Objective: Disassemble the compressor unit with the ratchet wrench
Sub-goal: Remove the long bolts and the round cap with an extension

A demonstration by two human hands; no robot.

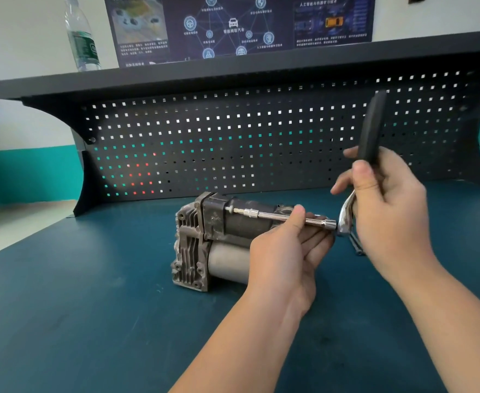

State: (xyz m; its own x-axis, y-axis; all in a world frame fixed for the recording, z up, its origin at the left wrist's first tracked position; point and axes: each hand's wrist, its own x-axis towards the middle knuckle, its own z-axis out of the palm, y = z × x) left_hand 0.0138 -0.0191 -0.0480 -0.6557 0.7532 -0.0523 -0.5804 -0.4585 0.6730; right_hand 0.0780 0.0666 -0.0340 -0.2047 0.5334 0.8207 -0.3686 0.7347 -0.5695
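Wall poster (238, 26) with small blurred Chinese captions, bottle (81, 35) label unreadable

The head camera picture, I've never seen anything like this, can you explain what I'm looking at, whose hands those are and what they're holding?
There is no machine working here: a person wears a camera on the head, so you look forward and down over their own two arms.

On the blue-green bench top lies the compressor unit, a grey metal block with cooling fins and a pale cylinder.

The right hand grips the black handle of a ratchet wrench, which points upward. From the wrench head a shiny extension bar runs sideways to a fastener on the compressor. The left hand steadies that bar with thumb over it and fingers beneath.

Behind stands a dark pegboard. A water bottle stands on the shelf above it, with a poster on the wall.
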